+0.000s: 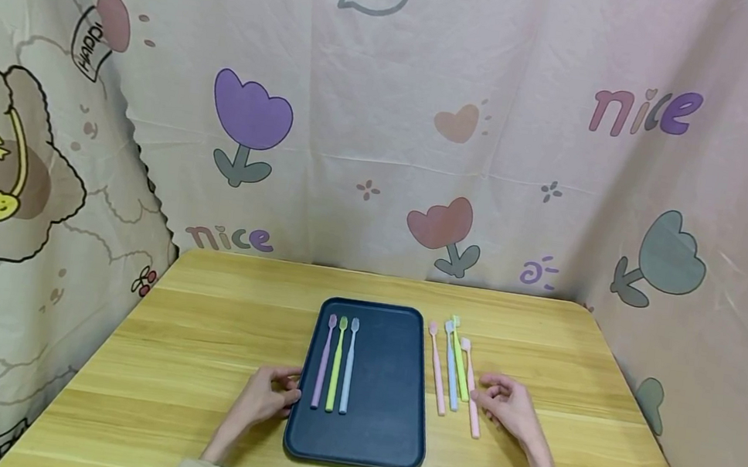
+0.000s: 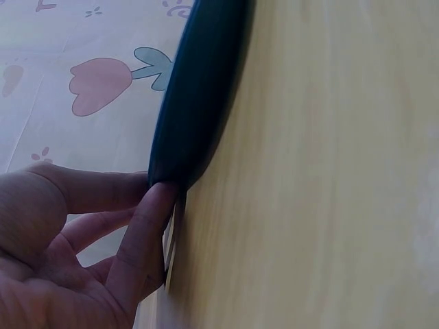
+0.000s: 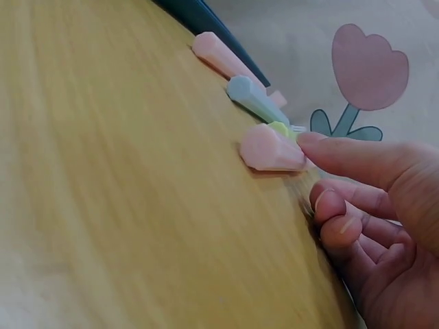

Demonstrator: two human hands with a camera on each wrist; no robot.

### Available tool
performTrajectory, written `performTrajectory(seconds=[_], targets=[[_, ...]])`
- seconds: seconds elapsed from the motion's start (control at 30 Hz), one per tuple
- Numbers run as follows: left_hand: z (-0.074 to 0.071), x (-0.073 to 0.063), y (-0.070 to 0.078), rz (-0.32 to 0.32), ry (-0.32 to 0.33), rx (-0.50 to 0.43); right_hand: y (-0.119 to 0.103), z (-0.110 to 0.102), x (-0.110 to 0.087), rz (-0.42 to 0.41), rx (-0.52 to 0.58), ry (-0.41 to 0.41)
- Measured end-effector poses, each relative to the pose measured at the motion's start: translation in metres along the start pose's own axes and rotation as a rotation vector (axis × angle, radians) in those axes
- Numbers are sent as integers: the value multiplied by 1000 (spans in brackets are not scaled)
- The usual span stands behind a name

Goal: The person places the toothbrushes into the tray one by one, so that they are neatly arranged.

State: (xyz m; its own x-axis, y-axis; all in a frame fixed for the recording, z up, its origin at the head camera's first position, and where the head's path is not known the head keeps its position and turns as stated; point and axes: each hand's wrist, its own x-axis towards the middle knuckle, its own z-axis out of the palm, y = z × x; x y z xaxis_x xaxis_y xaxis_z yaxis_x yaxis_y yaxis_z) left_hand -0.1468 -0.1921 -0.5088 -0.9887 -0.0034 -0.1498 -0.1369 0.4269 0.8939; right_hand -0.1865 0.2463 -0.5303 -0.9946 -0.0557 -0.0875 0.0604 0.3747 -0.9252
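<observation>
A dark blue tray (image 1: 390, 391) lies on the table, its left rim pinched by the thumb and fingers of my left hand (image 1: 270, 397); the left wrist view shows the fingertips at the edge of the tray (image 2: 202, 89). In the tray, side by side, are a purple toothbrush (image 1: 322, 367), a green toothbrush (image 1: 334, 373) and a blue toothbrush (image 1: 347, 374). My right hand (image 1: 510, 407) touches the outermost pink toothbrush (image 1: 472, 413) with its thumb, the other fingers loosely bent beside it. That handle end (image 3: 264, 147) appears large in the right wrist view.
Between the tray and my right hand lie another pink toothbrush (image 1: 437, 374), a blue toothbrush (image 1: 451, 375) and a green toothbrush (image 1: 460, 369), the last two close together. A printed curtain (image 1: 352, 184) hangs behind the wooden table (image 1: 194, 328).
</observation>
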Motion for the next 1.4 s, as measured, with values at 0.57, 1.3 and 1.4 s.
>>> performTrajectory(seconds=[0.57, 1.3, 1.4], targets=[[0, -1, 0, 10, -3, 1, 2, 5, 6, 43, -44, 97], [1, 0, 0, 1, 0, -1, -3, 9, 12, 81, -143, 124], [0, -1, 1, 0, 1, -5, -4, 10, 12, 78, -156, 133]])
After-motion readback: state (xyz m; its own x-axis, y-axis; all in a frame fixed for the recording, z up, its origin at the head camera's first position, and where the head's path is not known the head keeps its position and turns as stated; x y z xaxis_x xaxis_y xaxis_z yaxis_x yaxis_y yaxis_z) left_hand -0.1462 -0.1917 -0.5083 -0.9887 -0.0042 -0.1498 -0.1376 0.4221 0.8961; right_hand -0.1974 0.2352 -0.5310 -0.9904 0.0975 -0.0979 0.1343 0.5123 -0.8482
